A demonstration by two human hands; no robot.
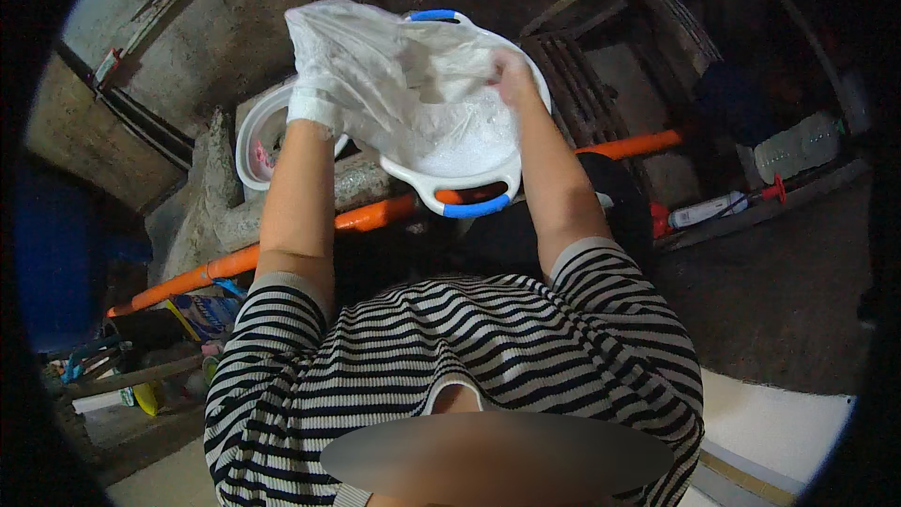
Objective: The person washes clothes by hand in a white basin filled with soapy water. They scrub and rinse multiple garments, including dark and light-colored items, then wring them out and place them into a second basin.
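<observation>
A wet white cloth (359, 56), seemingly a garment, stretches over a white basin (415, 172) with blue handle grips. My left hand is hidden inside the cloth, which wraps my wrist above my bare left forearm (299, 183); its fingers push up the cloth's far left corner. My right hand (512, 76), blurred, grips the cloth at the basin's right side. Soapy suds (468, 134) cover the water beneath it.
Left of the basin stands a white bucket (246, 148) with something pink inside. An orange pipe (376, 215) runs across below the basin. At right lie a clear plastic bottle (799, 148) and a white bottle (707, 211) with red ends. Wooden slats (574, 88) stand behind.
</observation>
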